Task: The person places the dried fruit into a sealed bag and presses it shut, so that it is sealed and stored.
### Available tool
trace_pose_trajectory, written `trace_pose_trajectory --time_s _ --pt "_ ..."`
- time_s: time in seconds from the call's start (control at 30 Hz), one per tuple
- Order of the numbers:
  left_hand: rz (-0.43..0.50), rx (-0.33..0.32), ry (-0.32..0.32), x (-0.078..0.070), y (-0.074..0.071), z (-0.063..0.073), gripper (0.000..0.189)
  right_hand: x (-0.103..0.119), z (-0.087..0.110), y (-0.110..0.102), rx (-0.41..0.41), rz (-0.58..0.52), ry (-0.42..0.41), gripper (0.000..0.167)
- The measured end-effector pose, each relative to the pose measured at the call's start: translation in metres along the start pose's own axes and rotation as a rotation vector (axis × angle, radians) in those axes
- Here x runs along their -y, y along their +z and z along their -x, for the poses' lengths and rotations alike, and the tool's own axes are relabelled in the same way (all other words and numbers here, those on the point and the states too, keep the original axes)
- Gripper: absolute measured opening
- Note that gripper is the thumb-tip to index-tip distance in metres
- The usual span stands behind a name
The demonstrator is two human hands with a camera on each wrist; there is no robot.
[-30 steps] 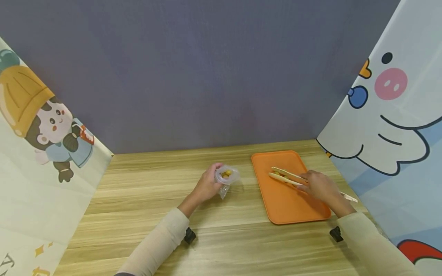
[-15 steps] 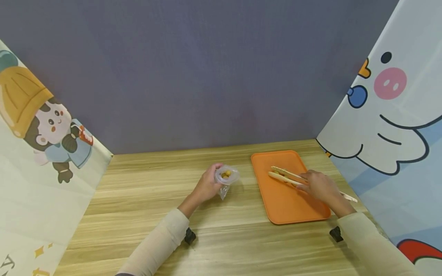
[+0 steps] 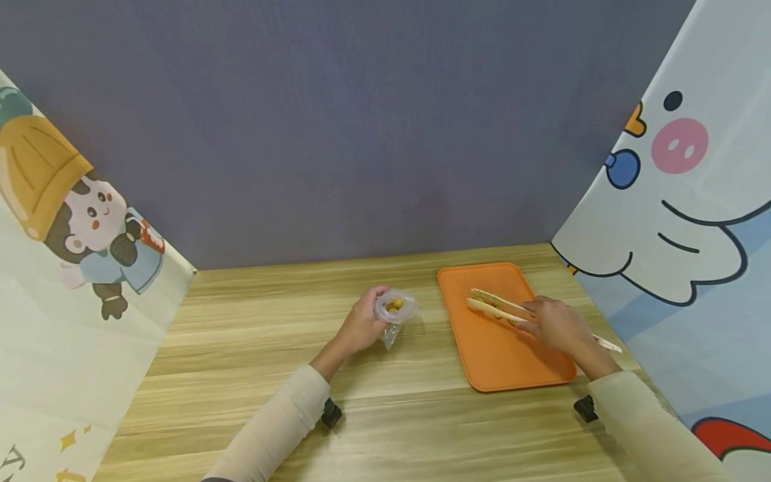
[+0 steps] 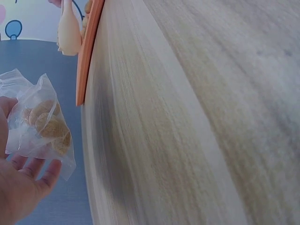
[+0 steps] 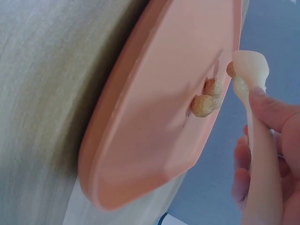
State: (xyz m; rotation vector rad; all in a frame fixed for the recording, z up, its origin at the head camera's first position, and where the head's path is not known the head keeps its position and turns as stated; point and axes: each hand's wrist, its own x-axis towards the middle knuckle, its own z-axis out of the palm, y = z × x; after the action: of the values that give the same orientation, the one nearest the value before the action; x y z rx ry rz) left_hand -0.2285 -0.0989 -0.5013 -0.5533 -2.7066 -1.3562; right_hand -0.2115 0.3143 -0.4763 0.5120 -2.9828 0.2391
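My left hand (image 3: 361, 327) grips a clear plastic bag (image 4: 23, 143) above the table, with its mouth spread. Several golden-brown round balls (image 4: 51, 126) lie inside it. On the right, my right hand (image 3: 563, 328) holds cream-coloured tongs (image 5: 263, 164) over the orange tray (image 3: 502, 365), thumb on one arm and fingers curled round the other side. Several similar balls (image 5: 202, 106) rest on the tray in the right wrist view. Another ball (image 5: 230, 69) shows beside the tong tip, partly hidden; whether the tongs squeeze it I cannot tell.
The wood-grain table (image 3: 241, 335) carries the tray near its right side. A grey panel (image 3: 361, 134) rises behind it, and printed cartoon panels (image 3: 680, 234) flank both sides. A dark object (image 3: 330, 412) sits at each wrist.
The tongs' tips have shifted very slightly left and away from me over the tray. The left hand and the bag have stayed practically still.
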Motion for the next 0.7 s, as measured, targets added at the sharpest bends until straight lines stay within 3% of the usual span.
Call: trace_pose_trajectory --time_s 0.7 --pt "0.024 0.026 -0.012 -0.001 0.0 0.001 0.066 0.01 -0.002 -0.008 -0.061 -0.014 -0.037 0.045"
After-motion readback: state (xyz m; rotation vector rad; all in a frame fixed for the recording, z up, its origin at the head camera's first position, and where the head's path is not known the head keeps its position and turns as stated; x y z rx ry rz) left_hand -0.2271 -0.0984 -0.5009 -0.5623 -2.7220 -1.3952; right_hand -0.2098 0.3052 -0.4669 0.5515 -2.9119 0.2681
